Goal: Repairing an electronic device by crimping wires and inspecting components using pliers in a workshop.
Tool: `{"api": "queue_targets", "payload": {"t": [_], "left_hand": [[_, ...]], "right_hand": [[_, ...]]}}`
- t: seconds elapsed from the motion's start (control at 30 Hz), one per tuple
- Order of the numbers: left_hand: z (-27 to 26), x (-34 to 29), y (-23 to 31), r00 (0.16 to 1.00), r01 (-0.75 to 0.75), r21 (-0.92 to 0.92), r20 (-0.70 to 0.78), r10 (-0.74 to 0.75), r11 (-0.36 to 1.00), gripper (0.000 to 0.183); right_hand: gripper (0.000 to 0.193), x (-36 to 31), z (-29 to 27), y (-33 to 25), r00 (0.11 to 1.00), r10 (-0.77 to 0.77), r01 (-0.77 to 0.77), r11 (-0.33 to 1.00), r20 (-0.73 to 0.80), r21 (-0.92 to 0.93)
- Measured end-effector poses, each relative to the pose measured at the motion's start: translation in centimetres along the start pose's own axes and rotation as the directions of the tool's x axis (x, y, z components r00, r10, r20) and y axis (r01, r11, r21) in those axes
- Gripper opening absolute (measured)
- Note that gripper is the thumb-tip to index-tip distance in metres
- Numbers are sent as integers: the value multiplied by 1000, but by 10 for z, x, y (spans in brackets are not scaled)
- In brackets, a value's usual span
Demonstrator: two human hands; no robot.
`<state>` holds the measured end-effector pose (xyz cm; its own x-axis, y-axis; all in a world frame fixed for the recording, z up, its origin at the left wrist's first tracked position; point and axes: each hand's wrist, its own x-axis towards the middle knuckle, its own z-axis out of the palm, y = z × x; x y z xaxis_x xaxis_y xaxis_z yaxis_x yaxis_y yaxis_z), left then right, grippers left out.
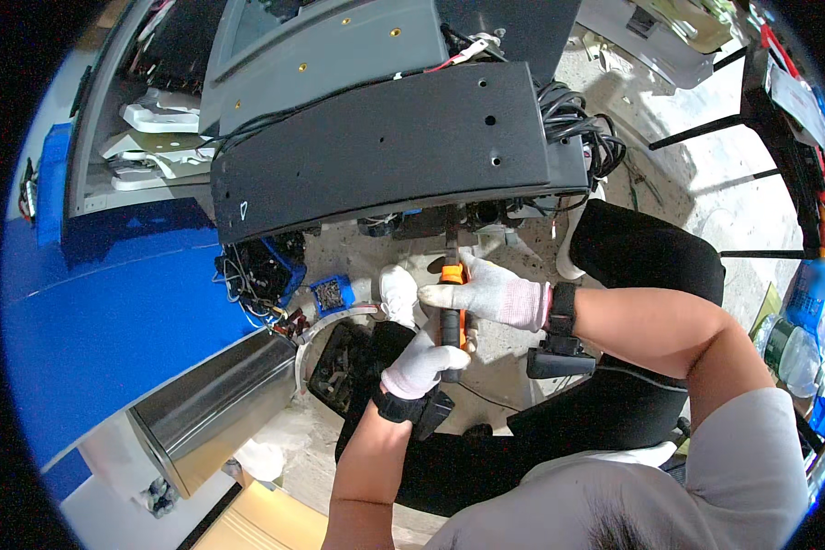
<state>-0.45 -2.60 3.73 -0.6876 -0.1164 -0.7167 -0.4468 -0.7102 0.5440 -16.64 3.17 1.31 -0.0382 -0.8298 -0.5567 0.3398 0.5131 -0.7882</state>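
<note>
A slim orange-and-black hand tool (pixel 452 316) is held upright in the picture, its narrow metal front end reaching under the dark panel. What kind of tool it is, I cannot tell for sure. My left hand (pixel 419 365), in a white glove, grips the black rear handle. Just ahead of it, my gloved right hand (pixel 490 291) is wrapped round the orange front part, thumb across the top. The tip of the tool meets parts beneath the edge of the black metal panel (pixel 376 156), where the contact is shaded and hard to see.
Coiled black cables (pixel 582 128) hang at the panel's right end. On the left are a blue surface (pixel 128 321), a small blue bin of screws (pixel 332 295) and a dark tub (pixel 339 371). A thin-legged black stand (pixel 765 119) is at the right.
</note>
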Motion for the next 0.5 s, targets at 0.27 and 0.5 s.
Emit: {"api": "queue_targets", "payload": {"t": [0.27,0.5], "left_hand": [[-9,15,-19,999,43,-65,-29,-45,997,30],[1,17,-24,988,-18,35,-154,23,999,25]], "right_hand": [[48,2,4,2,979,-67,26,977,-192,-209],[50,-13,-2,-37,982,83,-150,891,-172,-429]]}}
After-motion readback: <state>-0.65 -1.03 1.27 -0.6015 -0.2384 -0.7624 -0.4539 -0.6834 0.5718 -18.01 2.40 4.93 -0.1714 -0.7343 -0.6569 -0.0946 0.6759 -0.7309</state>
